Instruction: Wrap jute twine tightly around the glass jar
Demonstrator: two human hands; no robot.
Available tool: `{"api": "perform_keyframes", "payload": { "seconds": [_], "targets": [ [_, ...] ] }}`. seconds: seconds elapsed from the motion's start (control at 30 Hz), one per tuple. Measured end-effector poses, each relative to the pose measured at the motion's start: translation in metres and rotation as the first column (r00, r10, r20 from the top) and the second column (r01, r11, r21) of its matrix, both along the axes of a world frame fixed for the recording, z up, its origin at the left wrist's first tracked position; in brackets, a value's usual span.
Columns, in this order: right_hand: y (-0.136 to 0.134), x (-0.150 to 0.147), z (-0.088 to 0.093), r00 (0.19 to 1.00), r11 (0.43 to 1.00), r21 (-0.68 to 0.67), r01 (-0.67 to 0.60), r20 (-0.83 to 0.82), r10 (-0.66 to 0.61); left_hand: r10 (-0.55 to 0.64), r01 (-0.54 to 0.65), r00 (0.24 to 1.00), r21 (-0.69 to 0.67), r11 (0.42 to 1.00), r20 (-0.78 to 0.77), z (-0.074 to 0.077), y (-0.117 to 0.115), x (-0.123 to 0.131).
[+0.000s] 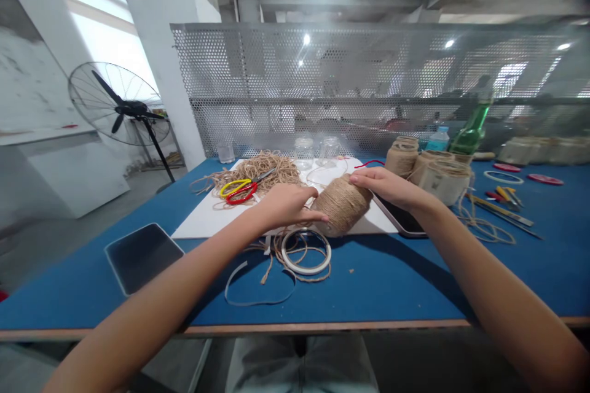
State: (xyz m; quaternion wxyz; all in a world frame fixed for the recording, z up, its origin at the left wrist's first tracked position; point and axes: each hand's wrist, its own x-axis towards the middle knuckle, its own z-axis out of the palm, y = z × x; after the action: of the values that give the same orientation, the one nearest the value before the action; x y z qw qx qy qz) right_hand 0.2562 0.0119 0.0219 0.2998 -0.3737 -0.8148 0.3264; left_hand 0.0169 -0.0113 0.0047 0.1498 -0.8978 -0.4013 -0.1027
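A jar wrapped in jute twine (345, 206) lies tilted between my hands, over the front edge of the white board (196, 221). My right hand (380, 184) grips its upper right end, thumb and fingertips on the twine. At its left end is my left hand (291, 206), curved, thumb and forefinger apart and touching the jar's side. Just below sits a white tape roll (306, 252) among loose twine strands. Behind my left hand, scissors with yellow and red handles (238, 190) rest on a tangled pile of twine (271, 166).
Two clear glass jars (304, 152) stand at the back. To the right are twine-wrapped jars (402, 156), a green bottle (471, 129), a phone (399, 218) and small tools (502, 209). A dark tablet-like device (144, 258) lies left; a clear strip (260, 303) lies in front.
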Motion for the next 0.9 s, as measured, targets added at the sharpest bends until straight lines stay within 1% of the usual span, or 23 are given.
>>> {"api": "perform_keyframes", "payload": {
  "seconds": [0.17,0.3,0.4,0.5,0.67,0.8,0.9],
  "targets": [
    [0.002,0.001,0.0,0.998,0.999,0.005,-0.053,0.02,0.053,-0.011,0.011,1.0,-0.009,1.0,-0.008,-0.001,0.004,-0.003],
    [0.002,0.003,0.0,0.997,0.997,0.006,-0.072,0.031,0.072,-0.014,0.014,1.0,-0.063,0.998,0.004,-0.002,0.008,-0.004],
    [0.002,0.004,0.001,0.994,0.995,-0.014,-0.099,0.036,0.099,-0.054,0.055,0.998,-0.109,0.992,0.018,-0.001,0.01,-0.007],
    [0.002,0.005,0.002,0.991,0.991,-0.037,-0.126,0.033,0.128,-0.109,0.113,0.993,-0.112,0.987,0.04,0.002,0.01,-0.01],
    [0.001,0.005,0.003,0.992,0.993,-0.042,-0.108,0.062,0.111,-0.142,0.153,0.985,-0.117,0.981,0.099,0.003,0.011,-0.013],
    [0.001,0.006,0.003,0.989,0.99,-0.046,-0.135,0.055,0.137,-0.138,0.154,0.984,-0.136,0.979,0.116,0.003,0.012,-0.014],
    [0.002,0.007,0.003,0.989,0.989,-0.062,-0.132,0.065,0.135,-0.129,0.153,0.981,-0.176,0.972,0.141,0.004,0.013,-0.014]
  ]
}}
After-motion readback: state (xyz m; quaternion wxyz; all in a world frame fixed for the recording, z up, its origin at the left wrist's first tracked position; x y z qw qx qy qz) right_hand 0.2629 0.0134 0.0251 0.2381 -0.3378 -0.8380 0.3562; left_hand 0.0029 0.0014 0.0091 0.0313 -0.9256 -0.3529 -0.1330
